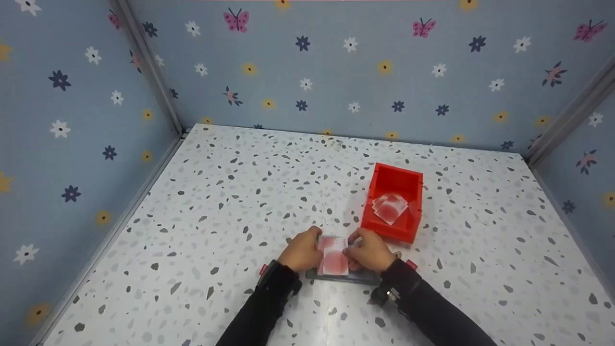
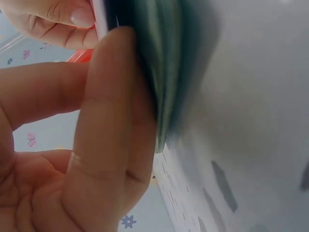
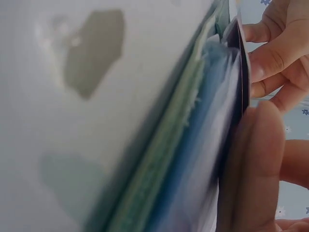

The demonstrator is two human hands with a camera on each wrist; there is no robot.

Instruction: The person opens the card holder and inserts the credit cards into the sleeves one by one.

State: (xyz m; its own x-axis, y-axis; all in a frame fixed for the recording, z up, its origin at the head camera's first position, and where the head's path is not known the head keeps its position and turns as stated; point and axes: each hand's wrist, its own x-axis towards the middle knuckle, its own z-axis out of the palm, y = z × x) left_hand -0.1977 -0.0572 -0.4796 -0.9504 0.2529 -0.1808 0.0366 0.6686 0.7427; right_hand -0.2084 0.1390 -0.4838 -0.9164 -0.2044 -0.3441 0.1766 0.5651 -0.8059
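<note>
Pink-and-white cards (image 1: 335, 262), one overlapping another and the upper marked with a red circle, lie between my two hands. My left hand (image 1: 301, 251) pinches the left side of the cards with bent fingers; my right hand (image 1: 371, 250) pinches their right side. Beneath the cards is a flat dark-grey folder-like item (image 1: 356, 277) on the table. Up close in the left wrist view, its layered greenish edge (image 2: 166, 72) runs beside my left fingers (image 2: 104, 130). The right wrist view shows blue and clear, plastic-like layers (image 3: 203, 130) by my right fingers (image 3: 263, 154).
Just beyond my right hand stands a red open box (image 1: 416, 230), with several similar cards (image 1: 390, 211) inside. The speckled white table (image 1: 230, 216) meets flower-patterned walls (image 1: 331, 72) at the back and sides.
</note>
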